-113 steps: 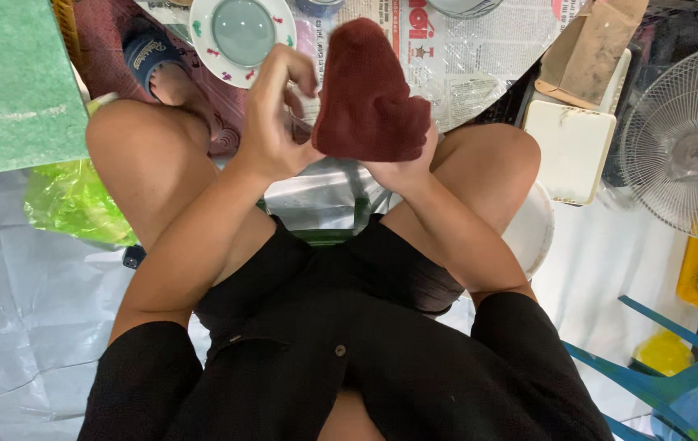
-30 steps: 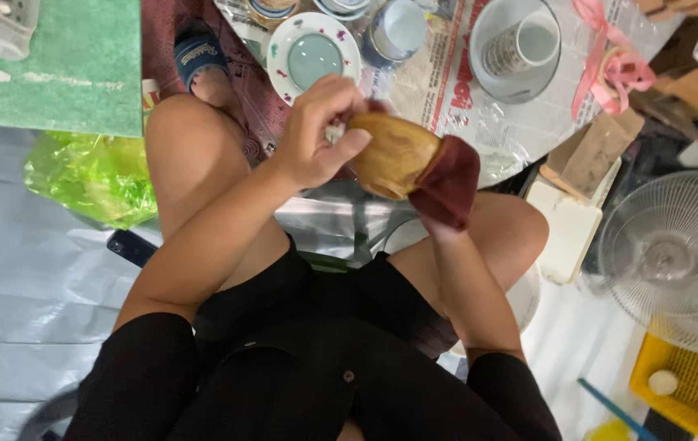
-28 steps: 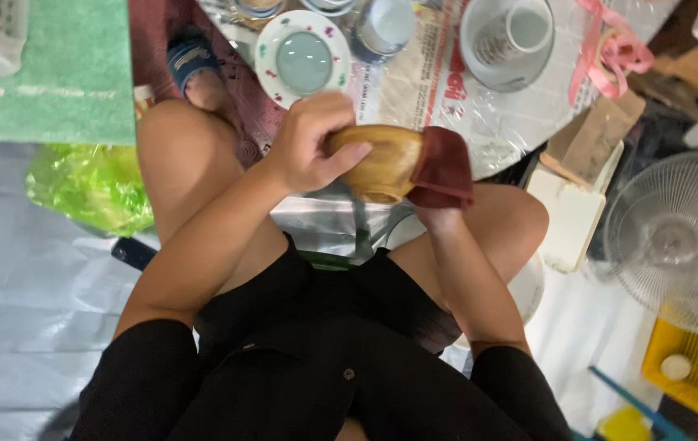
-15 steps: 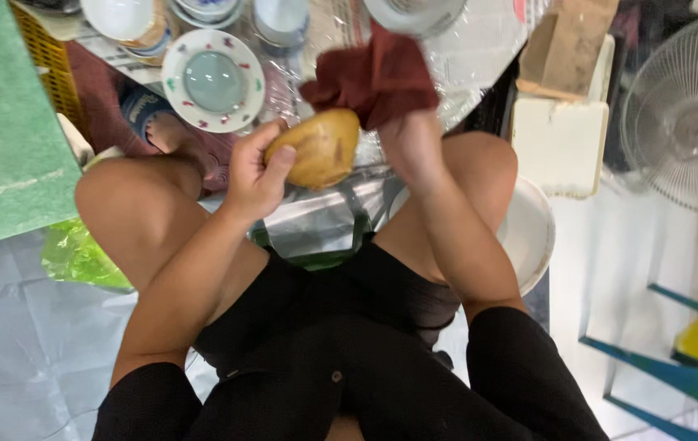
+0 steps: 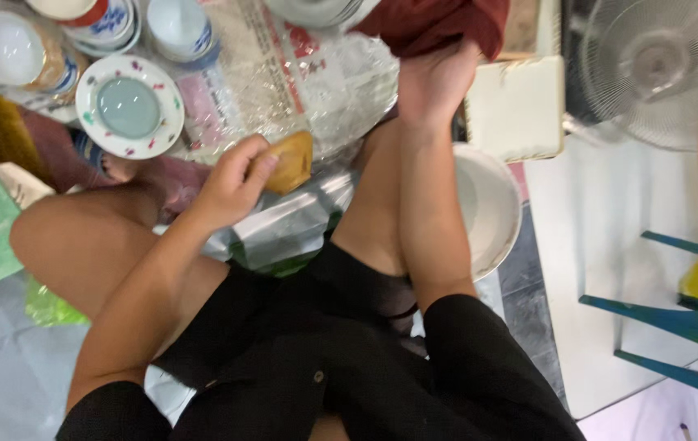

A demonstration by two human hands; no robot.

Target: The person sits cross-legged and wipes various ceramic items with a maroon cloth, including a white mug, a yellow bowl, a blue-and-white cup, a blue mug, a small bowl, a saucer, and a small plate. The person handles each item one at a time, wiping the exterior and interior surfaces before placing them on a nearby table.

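Observation:
My left hand (image 5: pixel 231 184) holds a small yellow-brown wooden bowl (image 5: pixel 290 162) by its rim, above my lap and near the front edge of a clear plastic sheet (image 5: pixel 341 77). My right hand (image 5: pixel 435 77) is stretched forward and grips a dark red cloth (image 5: pixel 439 23) near the top edge of the view. The two hands are apart, the cloth well clear of the bowl. Both forearms run up from black sleeves.
A white plate with a coloured rim (image 5: pixel 128 106), white cups (image 5: pixel 176 28) and bowls (image 5: pixel 6 49) lie on newspaper at the top left. A white basin (image 5: pixel 492 204) sits by my right leg, a fan (image 5: pixel 667 65) at the top right, a blue chair (image 5: pixel 684 318) at the right.
The hands have separated: my right hand has carried the red cloth forward and to the right, off the bowl. My left hand keeps the bowl, lower and nearer my lap.

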